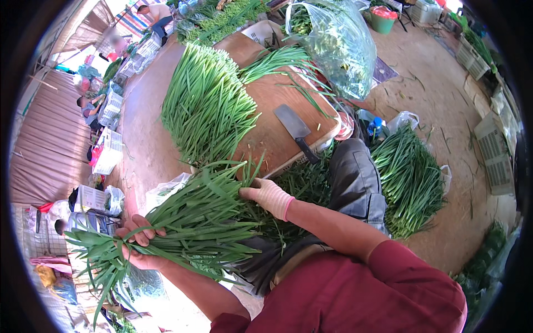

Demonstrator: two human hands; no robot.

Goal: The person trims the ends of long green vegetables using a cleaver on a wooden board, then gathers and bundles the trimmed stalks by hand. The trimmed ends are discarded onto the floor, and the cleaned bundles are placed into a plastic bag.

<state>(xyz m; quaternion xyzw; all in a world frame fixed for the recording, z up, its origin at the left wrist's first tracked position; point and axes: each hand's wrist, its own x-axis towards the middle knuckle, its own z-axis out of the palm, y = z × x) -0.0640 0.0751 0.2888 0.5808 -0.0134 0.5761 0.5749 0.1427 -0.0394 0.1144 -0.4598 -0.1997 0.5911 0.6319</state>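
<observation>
A bunch of long green leaves, likely garlic chives [200, 208], lies across my lap. My bare left hand [143, 241] is wrapped around it near the spread tips at the left. In a pale knitted glove, my right hand [268, 197] grips some leaves at the bunch's far end; its fingertips are hidden among them. Just beyond, a cleaver [293, 123] rests on a brown wooden board [266, 100], its black handle over the near edge. A large pile of chives [208, 100] covers the board's left side, and a smaller bundle [277, 62] lies at the back.
A clear plastic bag of greens [337, 50] stands behind the board. Right of my leg are another chive pile [410, 183] and a blue-capped bottle [374, 127]. White crates [110, 150] line the left; a person [156, 18] bends at the back. Crates [493, 154] also stand right.
</observation>
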